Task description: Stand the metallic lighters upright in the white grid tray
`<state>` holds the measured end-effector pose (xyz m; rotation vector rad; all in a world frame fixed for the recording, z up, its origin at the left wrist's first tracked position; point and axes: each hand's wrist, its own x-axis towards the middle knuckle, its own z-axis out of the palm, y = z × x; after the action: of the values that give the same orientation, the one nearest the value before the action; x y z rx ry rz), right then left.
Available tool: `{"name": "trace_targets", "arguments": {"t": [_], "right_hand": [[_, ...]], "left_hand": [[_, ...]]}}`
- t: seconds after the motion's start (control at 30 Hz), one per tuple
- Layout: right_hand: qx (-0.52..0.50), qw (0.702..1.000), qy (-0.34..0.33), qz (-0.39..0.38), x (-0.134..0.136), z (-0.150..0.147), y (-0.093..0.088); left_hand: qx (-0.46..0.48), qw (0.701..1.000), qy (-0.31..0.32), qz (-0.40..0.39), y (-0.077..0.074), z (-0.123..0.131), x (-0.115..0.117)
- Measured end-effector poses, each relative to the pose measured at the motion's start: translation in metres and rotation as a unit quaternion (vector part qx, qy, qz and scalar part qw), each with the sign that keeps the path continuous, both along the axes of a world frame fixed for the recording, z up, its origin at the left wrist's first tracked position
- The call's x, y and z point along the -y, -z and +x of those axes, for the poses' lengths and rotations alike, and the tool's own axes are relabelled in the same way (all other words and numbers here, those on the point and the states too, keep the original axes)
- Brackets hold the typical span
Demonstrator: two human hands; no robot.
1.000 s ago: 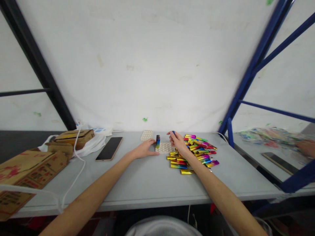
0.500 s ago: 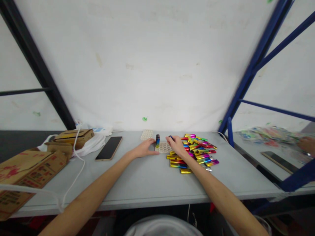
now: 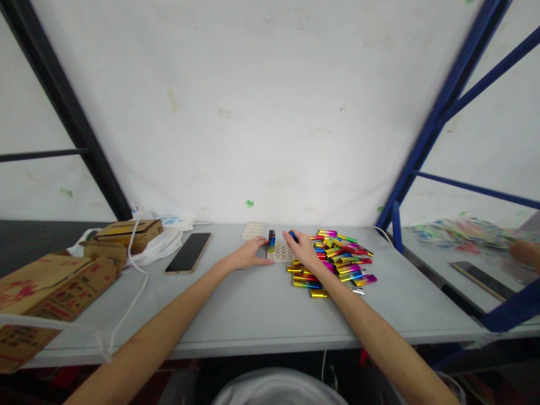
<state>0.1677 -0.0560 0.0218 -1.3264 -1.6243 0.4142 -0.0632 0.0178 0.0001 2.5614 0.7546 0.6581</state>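
Note:
A pale tray [image 3: 283, 252] with rows of round holes lies flat on the table between my hands. One shiny lighter [image 3: 271, 243], dark on top and blue to gold below, stands upright at the tray's left end. My left hand [image 3: 248, 254] rests at that end, thumb and fingers spread around the corner. Above the tray's right part, my right hand [image 3: 300, 247] pinches a blue-topped lighter [image 3: 292, 236]; its lower part is hidden by the fingers. Many metallic multicoloured lighters [image 3: 346, 269] lie in a loose pile beside and beyond my right wrist.
Behind the tray lies a second pale holed tray [image 3: 253, 230]. To the left are a phone [image 3: 188, 253], cardboard boxes [image 3: 54, 281], white bags and a white cable [image 3: 134, 298]. A blue frame [image 3: 422, 157] stands right; past it are another phone [image 3: 483, 279] and another person's blurred hand.
The lighter in my right hand shows more of its blue end and is tilted over the tray. My left hand and the standing lighter keep their places; the view has shifted slightly.

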Motion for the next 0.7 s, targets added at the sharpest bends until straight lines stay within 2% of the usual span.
{"name": "trace_targets", "arguments": {"t": [0.13, 0.3, 0.5, 0.7], "right_hand": [[0.031, 0.999, -0.034, 0.012, 0.0007, -0.0010, 0.0025], [0.142, 0.986, -0.042, 0.076, 0.0016, -0.0024, 0.0027], [0.138, 0.989, -0.058, -0.015, 0.0045, -0.0031, -0.0021], [0.168, 0.979, -0.112, -0.027, 0.0026, -0.0034, 0.0015]], "left_hand": [[-0.001, 1.000, 0.000, -0.001, 0.0012, -0.0005, -0.0006], [0.009, 1.000, -0.001, -0.005, 0.0009, -0.0002, 0.0007], [0.009, 1.000, 0.004, -0.003, 0.0003, 0.0002, 0.0007], [0.009, 1.000, 0.003, -0.003, -0.0009, -0.0001, 0.0021]]}}
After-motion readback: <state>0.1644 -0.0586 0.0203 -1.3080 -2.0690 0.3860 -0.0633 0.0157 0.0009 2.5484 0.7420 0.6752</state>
